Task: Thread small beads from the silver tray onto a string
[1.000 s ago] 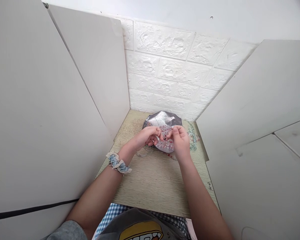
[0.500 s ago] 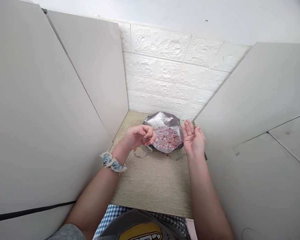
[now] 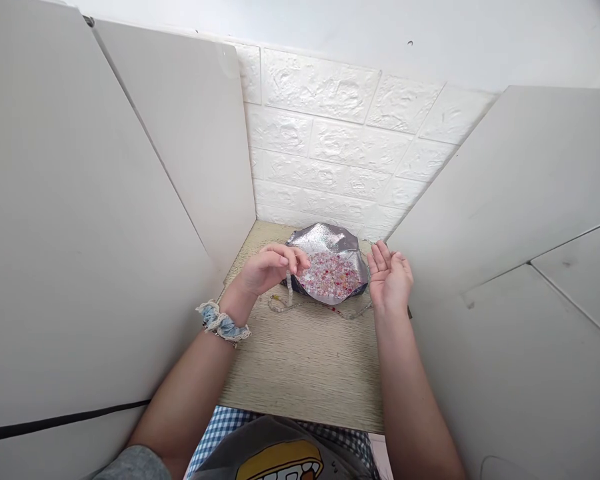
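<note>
A silver-lined bag (image 3: 325, 237) lies open on a small wooden table, with many pink, red and clear beads (image 3: 333, 275) inside. My left hand (image 3: 275, 267) is over the bag's left edge, fingers curled and closed around the end of a bead string (image 3: 289, 290), which hangs down from them. The strand loops on the wood in front of the bag and runs right. Beside the bag's right edge, my right hand (image 3: 391, 275) is palm up with its fingers spread; a thin thread seems to pass near its fingertips.
White panels (image 3: 195, 133) stand close on the left, and others (image 3: 505, 193) on the right. A white brick-patterned wall (image 3: 330, 140) rises behind the wooden table (image 3: 310, 367).
My left hand has turned and its fingers have shifted; a length of bead string now hangs visibly below them. My right hand has hardly moved.
</note>
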{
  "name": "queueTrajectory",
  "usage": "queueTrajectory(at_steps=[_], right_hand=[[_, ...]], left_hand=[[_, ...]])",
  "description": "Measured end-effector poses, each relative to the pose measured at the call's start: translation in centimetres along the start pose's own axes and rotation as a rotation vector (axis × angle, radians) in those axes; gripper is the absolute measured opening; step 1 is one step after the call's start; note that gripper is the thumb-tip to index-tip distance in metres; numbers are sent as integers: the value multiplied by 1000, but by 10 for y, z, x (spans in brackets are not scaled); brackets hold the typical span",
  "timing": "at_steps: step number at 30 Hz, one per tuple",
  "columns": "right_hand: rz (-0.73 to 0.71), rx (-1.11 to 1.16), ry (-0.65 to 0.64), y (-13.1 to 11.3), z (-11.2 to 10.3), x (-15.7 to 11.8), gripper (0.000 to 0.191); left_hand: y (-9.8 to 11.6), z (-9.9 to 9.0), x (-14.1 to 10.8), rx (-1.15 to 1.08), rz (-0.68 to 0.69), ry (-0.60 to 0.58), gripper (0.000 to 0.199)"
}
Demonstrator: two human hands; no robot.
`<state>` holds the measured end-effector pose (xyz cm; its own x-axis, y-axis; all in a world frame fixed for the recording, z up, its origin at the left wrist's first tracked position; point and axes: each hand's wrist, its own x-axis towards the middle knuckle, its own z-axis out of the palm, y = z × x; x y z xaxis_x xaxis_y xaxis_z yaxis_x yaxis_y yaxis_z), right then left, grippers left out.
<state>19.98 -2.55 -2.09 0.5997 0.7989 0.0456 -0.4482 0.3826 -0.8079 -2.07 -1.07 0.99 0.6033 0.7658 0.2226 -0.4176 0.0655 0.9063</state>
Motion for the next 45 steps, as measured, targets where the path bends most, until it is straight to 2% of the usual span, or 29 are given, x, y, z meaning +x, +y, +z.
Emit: queueTrajectory(at_steps=[4, 10, 21, 30, 40, 45], right_hand=[[28, 15, -6, 0, 0, -1, 10], [45, 20, -20, 1, -1, -2, 8], [58, 1, -37, 0, 1, -3, 10], [76, 31, -32, -2, 2, -4, 7], [60, 11, -52, 0, 0, -3, 11], [74, 26, -71, -1, 1, -4, 11]], left_hand=[[-1, -1, 0, -64, 31, 27, 12], [0, -1, 0, -48, 44, -26, 15], [-1, 2, 1, -26, 29, 30, 7], [-2, 0, 1, 7, 49, -3, 15], [-3, 1, 2, 18, 40, 55, 10], [-1, 3, 1, 53, 63, 44, 20]])
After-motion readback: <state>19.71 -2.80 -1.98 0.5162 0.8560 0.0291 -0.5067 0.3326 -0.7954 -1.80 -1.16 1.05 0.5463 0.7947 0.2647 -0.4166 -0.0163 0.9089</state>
